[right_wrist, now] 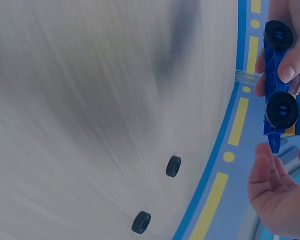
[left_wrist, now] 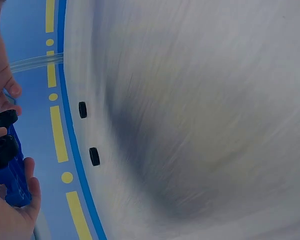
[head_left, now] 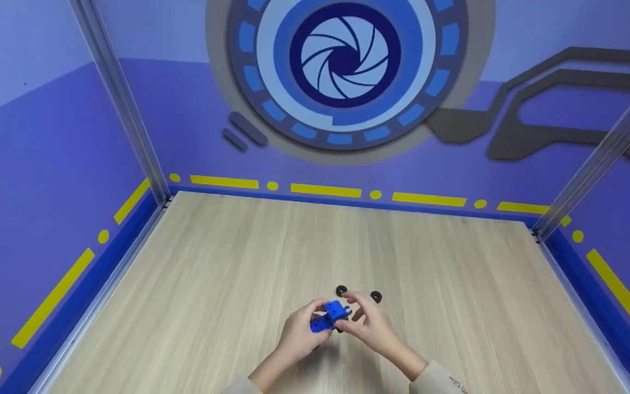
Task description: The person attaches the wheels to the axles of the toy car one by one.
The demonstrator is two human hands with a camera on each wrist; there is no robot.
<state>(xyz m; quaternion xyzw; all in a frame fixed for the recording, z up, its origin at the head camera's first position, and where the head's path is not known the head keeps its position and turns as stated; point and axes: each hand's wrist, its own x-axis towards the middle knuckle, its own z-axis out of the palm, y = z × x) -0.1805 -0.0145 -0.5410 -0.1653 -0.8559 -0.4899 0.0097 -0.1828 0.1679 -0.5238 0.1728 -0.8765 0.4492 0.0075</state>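
Note:
My left hand (head_left: 299, 331) grips a blue toy car (head_left: 323, 324) built of block pieces, with black wheels on it. In the right wrist view, that hand's thumb lies along the side of the car (right_wrist: 275, 70), between two black wheels (right_wrist: 282, 110). A blue block (head_left: 337, 310) stands up from the body, and a bit of yellow shows beside it. My right hand (head_left: 371, 328) is at the car's narrow end, fingers loosely curved and spread from the thumb. Its fingertips come right up to the tip in the right wrist view.
Two loose black tyres, one on the left (head_left: 341, 291) and one on the right (head_left: 376, 296), lie on the wooden table (head_left: 227, 284) just beyond my hands. Blue-purple panels (head_left: 184, 120) with metal corner posts (head_left: 123, 104) enclose the table's back and sides.

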